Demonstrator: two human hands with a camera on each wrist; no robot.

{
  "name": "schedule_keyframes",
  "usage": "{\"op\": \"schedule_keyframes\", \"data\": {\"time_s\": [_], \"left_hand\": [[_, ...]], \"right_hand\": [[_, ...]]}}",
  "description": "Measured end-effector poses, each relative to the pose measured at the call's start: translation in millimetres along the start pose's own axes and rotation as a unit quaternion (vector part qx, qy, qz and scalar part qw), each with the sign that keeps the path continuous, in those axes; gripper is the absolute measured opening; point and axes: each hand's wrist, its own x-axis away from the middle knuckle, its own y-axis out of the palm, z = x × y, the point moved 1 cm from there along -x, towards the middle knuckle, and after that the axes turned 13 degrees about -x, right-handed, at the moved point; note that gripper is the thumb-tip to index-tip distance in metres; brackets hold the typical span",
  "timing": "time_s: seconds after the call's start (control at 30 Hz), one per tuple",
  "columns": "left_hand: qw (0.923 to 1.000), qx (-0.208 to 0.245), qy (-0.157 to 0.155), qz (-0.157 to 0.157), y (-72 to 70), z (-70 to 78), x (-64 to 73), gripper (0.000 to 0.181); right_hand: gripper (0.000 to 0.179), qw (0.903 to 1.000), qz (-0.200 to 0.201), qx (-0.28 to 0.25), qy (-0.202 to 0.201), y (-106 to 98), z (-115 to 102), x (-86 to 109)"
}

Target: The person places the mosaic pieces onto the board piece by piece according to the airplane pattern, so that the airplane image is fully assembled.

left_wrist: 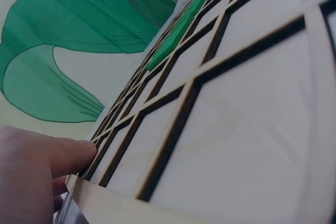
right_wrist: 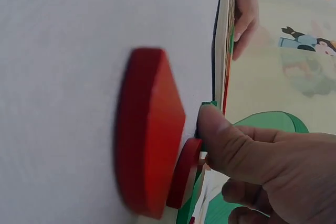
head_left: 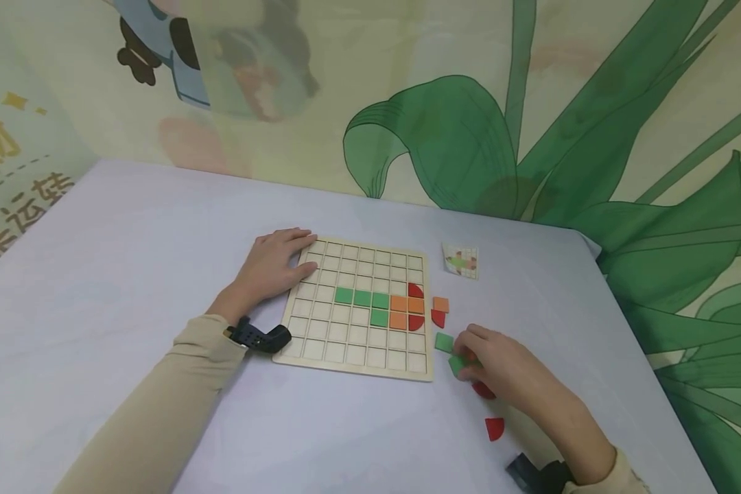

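My left hand [head_left: 278, 264] rests on the upper left corner of a wooden grid board [head_left: 348, 350], thumb over its face and fingers at the far edge. Green squares [head_left: 362, 298], orange squares [head_left: 398, 320] and red quarter-circles [head_left: 416, 322] lie in its cells. To the right of the board, my right hand [head_left: 500, 360] pinches a loose green square [head_left: 456, 365] by thumb and fingertips, close over the table. Another green square [head_left: 444, 342] lies just beyond. Red quarter-circle pieces [right_wrist: 149, 135] lie near that hand, one partly hidden under it.
An orange square [head_left: 441, 304] and a red quarter-circle [head_left: 438, 318] lie beside the board's right edge. Farther back is a small pattern card [head_left: 461, 261]. Another red piece [head_left: 495, 429] lies near my right wrist. A printed backdrop [head_left: 432, 137] stands behind the white table [head_left: 130, 274].
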Motion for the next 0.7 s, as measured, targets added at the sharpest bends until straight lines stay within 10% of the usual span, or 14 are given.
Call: {"op": "schedule_keyframes", "data": {"time_s": [0.4,0.7], "left_hand": [[1.0000,-0.001,0.003,0.001,-1.8,1.4,-2.1,0.058],[1.0000,0.003,-0.004,-0.001,-0.8,1.6,2.2,0.058]], "right_hand": [[0.021,0.9958,0.004,-0.034,-0.085,-8,-12,-6.6],[0.025,0.9743,0.050,-0.119,-0.184,-10,-70,-50.1]]}}
